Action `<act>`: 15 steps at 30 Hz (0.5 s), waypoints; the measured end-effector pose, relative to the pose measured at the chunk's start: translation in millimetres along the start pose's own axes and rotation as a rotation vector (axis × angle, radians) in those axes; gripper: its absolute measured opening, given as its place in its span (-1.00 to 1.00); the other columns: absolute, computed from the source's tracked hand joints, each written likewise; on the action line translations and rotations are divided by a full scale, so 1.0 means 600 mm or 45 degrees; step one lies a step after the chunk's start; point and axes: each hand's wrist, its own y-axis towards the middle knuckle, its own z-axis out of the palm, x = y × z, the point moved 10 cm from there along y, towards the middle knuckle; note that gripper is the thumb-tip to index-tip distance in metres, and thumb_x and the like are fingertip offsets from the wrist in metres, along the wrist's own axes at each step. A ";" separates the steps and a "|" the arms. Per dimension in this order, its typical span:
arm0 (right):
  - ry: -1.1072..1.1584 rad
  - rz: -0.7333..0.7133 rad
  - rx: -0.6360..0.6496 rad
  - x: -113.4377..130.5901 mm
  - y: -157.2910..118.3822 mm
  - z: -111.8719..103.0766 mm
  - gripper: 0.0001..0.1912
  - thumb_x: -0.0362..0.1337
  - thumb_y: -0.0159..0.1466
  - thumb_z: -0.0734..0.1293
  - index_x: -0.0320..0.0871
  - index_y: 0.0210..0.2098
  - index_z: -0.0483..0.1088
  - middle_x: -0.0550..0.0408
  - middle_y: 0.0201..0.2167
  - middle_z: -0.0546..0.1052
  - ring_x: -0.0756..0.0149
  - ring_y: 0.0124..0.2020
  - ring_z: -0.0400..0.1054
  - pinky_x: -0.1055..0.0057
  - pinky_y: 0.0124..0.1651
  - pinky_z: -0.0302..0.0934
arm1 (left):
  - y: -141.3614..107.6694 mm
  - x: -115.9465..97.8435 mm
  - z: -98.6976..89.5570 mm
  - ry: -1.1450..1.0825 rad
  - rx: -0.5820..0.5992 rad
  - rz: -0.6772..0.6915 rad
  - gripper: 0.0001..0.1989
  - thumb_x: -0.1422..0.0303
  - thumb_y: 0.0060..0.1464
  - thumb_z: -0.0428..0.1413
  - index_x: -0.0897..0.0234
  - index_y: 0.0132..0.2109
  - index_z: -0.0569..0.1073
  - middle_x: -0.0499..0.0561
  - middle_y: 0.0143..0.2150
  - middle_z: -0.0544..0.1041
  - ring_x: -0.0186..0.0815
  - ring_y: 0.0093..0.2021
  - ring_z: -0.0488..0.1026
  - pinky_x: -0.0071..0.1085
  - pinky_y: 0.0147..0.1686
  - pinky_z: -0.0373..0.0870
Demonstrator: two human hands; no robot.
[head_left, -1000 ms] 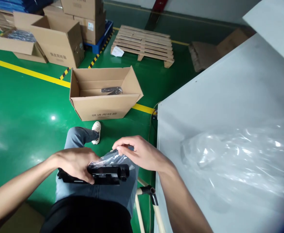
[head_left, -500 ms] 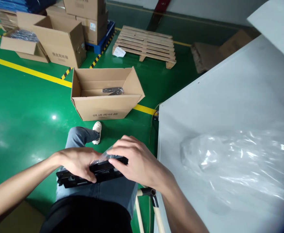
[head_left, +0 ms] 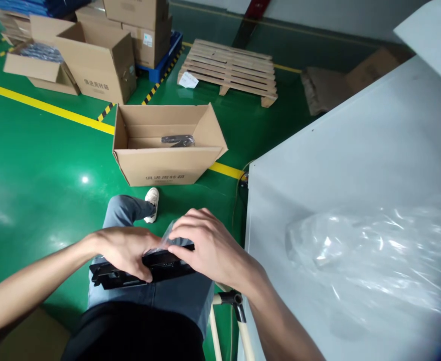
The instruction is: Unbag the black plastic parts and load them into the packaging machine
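Note:
A long black plastic part (head_left: 115, 278) lies across my lap, its left end sticking out past my left hand (head_left: 132, 253). That hand is wrapped over the part, thumb on the near side and fingers hidden behind it. My right hand (head_left: 208, 245) is at the part's right end, thumb and fingers pinching a clear plastic bag (head_left: 167, 231). The bag shows between the two hands, along the far side of the part. How far it covers the part I cannot tell.
An open carton (head_left: 167, 165) with bagged dark parts (head_left: 178, 140) stands on the floor ahead. On my right is a grey table (head_left: 280, 190) bearing clear plastic bags (head_left: 371, 255). A wooden pallet (head_left: 228, 70) and more cartons (head_left: 92, 70) lie beyond.
Both hands stay on the part and the bag with almost no movement. The view has shifted slightly.

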 end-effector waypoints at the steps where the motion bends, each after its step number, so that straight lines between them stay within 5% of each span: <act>1: -0.020 -0.006 -0.006 0.001 0.000 0.001 -0.91 -0.38 0.32 0.50 -0.09 -0.31 0.58 0.16 -0.26 0.70 0.25 -0.20 0.48 0.20 -0.06 0.24 | 0.000 -0.001 0.000 -0.012 0.001 0.002 -0.57 0.36 -0.01 0.31 0.27 0.05 0.52 -0.15 -0.45 0.39 -0.34 -0.52 0.29 -0.42 -0.54 0.11; 7: -0.031 0.024 -0.233 0.001 -0.008 -0.022 -0.89 -0.36 0.40 0.39 -0.08 -0.28 0.51 0.10 -0.29 0.66 0.23 -0.25 0.48 0.19 -0.08 0.27 | -0.001 0.001 -0.012 -0.002 -0.079 0.008 -0.71 0.37 0.03 0.29 0.29 -0.07 0.52 -0.10 -0.39 0.45 -0.33 -0.45 0.33 -0.41 -0.47 0.17; 9: 0.028 0.101 -0.523 -0.015 -0.031 -0.051 -0.96 -0.31 0.40 0.40 -0.05 -0.16 0.51 0.06 -0.21 0.66 0.19 -0.18 0.51 0.17 -0.05 0.34 | -0.003 0.003 -0.027 -0.108 -0.200 0.041 -0.70 0.35 0.09 0.27 0.29 -0.02 0.53 -0.04 -0.26 0.54 -0.30 -0.34 0.41 -0.42 -0.36 0.30; 12: 0.163 0.417 -1.100 -0.078 -0.109 -0.076 -0.78 -0.22 0.39 0.43 -0.01 0.03 0.47 -0.01 -0.08 0.60 0.15 -0.04 0.50 0.17 0.02 0.40 | -0.005 0.026 -0.047 -0.515 -0.421 0.025 -0.56 0.26 0.15 0.27 0.27 0.15 0.47 0.02 -0.08 0.56 -0.30 -0.26 0.46 -0.38 -0.27 0.48; 15: 0.349 0.673 -1.178 -0.134 -0.150 -0.032 -0.52 -0.10 0.38 0.43 -0.02 0.24 0.36 -0.10 0.12 0.55 0.09 0.09 0.49 0.10 0.11 0.42 | 0.002 0.056 -0.038 -0.915 -0.519 -0.012 -0.42 0.13 0.10 0.35 0.28 0.18 0.45 0.02 -0.11 0.53 -0.30 -0.26 0.47 -0.36 -0.32 0.56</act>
